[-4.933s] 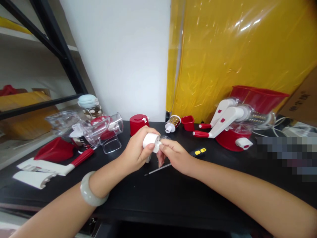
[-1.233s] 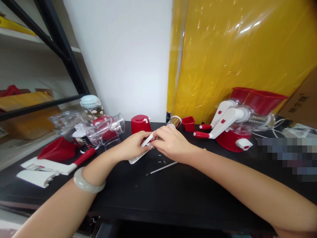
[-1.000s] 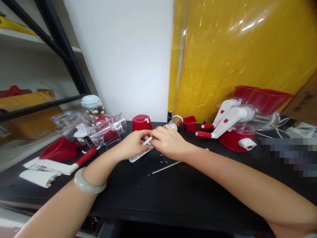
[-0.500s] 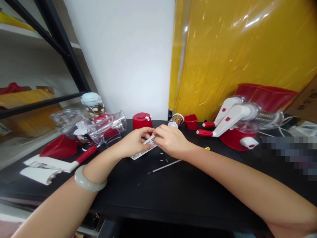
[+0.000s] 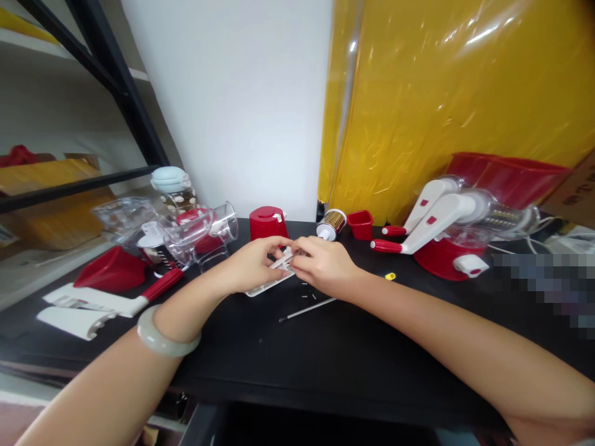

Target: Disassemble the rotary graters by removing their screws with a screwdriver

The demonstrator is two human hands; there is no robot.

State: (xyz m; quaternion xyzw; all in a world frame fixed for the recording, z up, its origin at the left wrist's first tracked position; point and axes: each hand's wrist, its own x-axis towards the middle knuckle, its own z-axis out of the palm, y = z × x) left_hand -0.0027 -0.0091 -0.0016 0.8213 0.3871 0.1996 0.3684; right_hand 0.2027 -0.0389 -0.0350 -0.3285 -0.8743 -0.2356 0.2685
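Between both hands is a white plastic part [image 5: 264,288], long and ribbed inside, partly covered by my fingers. My left hand [image 5: 253,263] pinches it from the left, thumb in front; a bangle [image 5: 162,337] circles that wrist. My right hand [image 5: 323,263] is closed at the part's right end, fingers bent, and whatever sits under the fingertips is hidden. Several small screws [image 5: 305,296] lie on the black table just below. A screwdriver [image 5: 307,308] rests there too, its handle end hidden under my right forearm. Behind my hands stands a red plastic base [image 5: 268,223].
Two assembled rotary graters [image 5: 469,217] stand at right. A grating drum [image 5: 332,223] and a small red cup [image 5: 361,224] sit at the back. On the left lie a clear grater body [image 5: 204,229], a red hopper [image 5: 111,271] and a white crank handle [image 5: 116,301]. The black table [image 5: 325,365] extends forward.
The view has shifted slightly. My right fingers have moved a little on the white part; my left hand keeps its grip.
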